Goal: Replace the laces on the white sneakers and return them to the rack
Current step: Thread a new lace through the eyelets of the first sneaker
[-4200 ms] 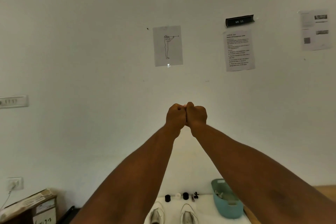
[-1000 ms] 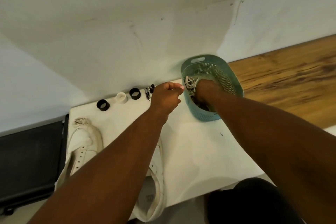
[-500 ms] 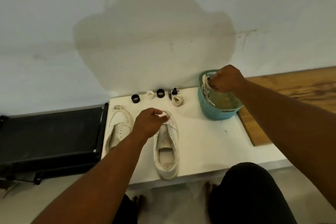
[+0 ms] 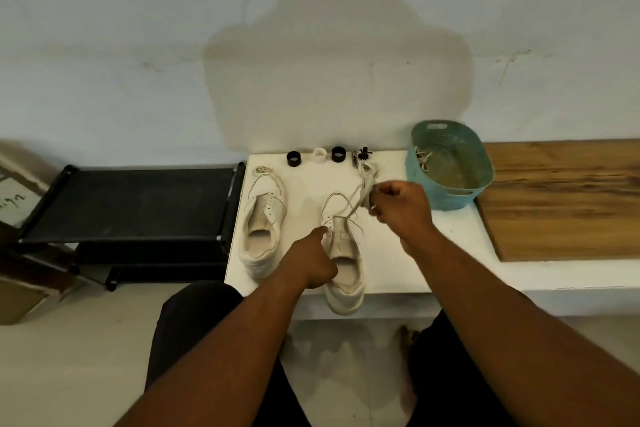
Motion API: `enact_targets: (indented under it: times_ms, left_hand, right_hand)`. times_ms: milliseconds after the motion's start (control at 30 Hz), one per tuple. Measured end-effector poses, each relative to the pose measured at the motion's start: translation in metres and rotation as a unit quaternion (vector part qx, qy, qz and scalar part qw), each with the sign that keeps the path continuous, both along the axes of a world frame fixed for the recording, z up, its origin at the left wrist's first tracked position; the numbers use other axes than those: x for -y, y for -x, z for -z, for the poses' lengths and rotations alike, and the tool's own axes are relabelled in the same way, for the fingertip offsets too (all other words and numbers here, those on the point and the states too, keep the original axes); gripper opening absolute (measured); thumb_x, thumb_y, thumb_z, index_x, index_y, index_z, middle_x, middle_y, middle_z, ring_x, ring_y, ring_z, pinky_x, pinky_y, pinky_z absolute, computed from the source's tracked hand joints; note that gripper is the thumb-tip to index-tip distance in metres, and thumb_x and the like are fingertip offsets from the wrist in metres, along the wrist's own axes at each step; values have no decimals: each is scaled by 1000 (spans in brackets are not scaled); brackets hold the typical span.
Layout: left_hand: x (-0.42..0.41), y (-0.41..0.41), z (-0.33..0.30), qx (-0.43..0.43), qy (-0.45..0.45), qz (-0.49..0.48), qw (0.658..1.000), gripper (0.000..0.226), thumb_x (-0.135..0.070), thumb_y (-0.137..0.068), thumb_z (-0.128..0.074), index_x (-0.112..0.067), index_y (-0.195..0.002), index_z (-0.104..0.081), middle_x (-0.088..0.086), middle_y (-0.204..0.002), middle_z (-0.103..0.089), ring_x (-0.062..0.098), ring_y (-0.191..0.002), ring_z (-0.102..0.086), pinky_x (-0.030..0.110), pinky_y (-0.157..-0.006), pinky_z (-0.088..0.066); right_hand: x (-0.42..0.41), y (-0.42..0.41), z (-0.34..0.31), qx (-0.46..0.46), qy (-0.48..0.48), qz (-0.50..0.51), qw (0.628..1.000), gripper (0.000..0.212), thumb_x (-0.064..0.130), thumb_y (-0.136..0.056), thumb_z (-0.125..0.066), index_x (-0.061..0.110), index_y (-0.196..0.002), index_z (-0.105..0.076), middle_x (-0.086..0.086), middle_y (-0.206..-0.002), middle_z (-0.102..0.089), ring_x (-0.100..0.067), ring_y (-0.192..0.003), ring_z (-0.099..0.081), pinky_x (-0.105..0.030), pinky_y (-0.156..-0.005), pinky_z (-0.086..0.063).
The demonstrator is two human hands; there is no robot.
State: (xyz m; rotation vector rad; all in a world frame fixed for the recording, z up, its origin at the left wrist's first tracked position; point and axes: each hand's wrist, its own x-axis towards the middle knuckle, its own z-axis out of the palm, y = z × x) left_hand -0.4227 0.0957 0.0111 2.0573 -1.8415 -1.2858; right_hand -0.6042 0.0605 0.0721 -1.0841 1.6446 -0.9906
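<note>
Two white sneakers stand on a white table [image 4: 398,263]. The left sneaker [image 4: 263,222] has no lace, and a small lace coil [image 4: 264,170] lies at its toe. My left hand [image 4: 311,258] grips the eyelet side of the right sneaker [image 4: 344,253]. My right hand [image 4: 400,206] grips a white lace [image 4: 363,189] that runs down to that sneaker's eyelets. Another lace bundle [image 4: 420,156] lies in the teal basket [image 4: 450,198].
Black and white rings [image 4: 319,155] and small black clips [image 4: 360,157] line the table's far edge by the wall. A black shoe rack [image 4: 131,204] stands left of the table. A wooden board [image 4: 568,198] lies to the right. Cardboard boxes sit at far left.
My right hand came out of the basket with a lace and moved over the right sneaker. My left hand dropped onto that sneaker's side. The view tilted down slightly.
</note>
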Motion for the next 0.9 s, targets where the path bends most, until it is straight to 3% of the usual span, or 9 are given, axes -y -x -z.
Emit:
enact_targets:
  times_ms: [133,200,300,367,467,567,667,800,900]
  left_hand:
    - [-7,-13,-10,-61,73,-44,994,93,-22,-80,-82,-30,-157,-31,3,-145,-54,22,-130,-55,27,-100,-43]
    - [-4,-16,-13,-96,141,-39,985,88,-20,-80,-82,-36,-154,-37,-5,-142,-56,13,-107,-66,17,-91,-48]
    - [9,-14,-19,-140,163,-4,977,79,-29,-82,-85,-39,-149,-45,-16,-135,-57,6,-76,-67,9,-72,-48]
    - [17,-8,-25,-149,166,35,974,69,-39,-80,-86,-38,-142,-54,-18,-124,-62,-1,-76,-65,9,-71,-47]
    - [20,2,-20,-155,174,44,972,44,-33,-87,-81,-29,-128,-68,-16,-98,-71,-13,-72,-60,8,-70,-45]
    - [24,4,-12,-163,190,-3,968,10,-29,-95,-72,-23,-100,-79,-7,-76,-75,-1,-66,-62,28,-70,-53]
    - [31,-8,-13,-186,197,-69,960,11,-30,-93,-75,-21,-90,-81,-7,-71,-73,0,-59,-57,18,-61,-48]
    - [36,-23,-8,-158,219,-123,955,10,-37,-91,-76,-32,-83,-77,-6,-73,-73,9,-70,-67,26,-68,-52]
    - [37,-25,-2,-117,219,-129,960,12,-34,-97,-69,-29,-90,-76,-14,-72,-68,-3,-67,-62,16,-64,-46]
  right_hand:
    - [-27,-7,32,53,-40,30,997,15,7,-86,-70,14,-75,-75,-2,-67,-72,-14,-60,-65,-26,-59,-51]
    - [-31,-7,41,61,-48,29,997,12,8,-86,-71,14,-78,-76,-3,-69,-73,-15,-63,-66,-27,-61,-51]
    - [-27,-8,45,84,-40,1,996,9,6,-86,-71,11,-82,-76,-6,-70,-71,-14,-63,-64,-29,-63,-52]
    - [-23,-10,43,116,-31,-8,993,9,3,-86,-69,9,-84,-75,-7,-72,-71,-14,-65,-65,-28,-65,-53]
    - [-18,-12,42,156,-22,-2,988,12,-1,-85,-66,8,-84,-73,-7,-72,-71,-14,-65,-66,-27,-64,-56]
    - [-9,-7,45,155,-18,21,988,13,0,-85,-66,11,-82,-72,-8,-72,-71,-15,-64,-63,-27,-61,-52]
    - [3,9,54,155,-10,82,984,8,9,-88,-71,15,-83,-72,-6,-76,-75,-15,-67,-65,-26,-61,-50]
    - [17,26,70,135,20,177,975,4,15,-88,-75,17,-85,-74,-3,-79,-73,-16,-74,-67,-29,-67,-54]
    - [20,27,78,128,37,214,968,2,13,-86,-77,13,-87,-76,-4,-80,-75,-14,-71,-72,-28,-67,-57]
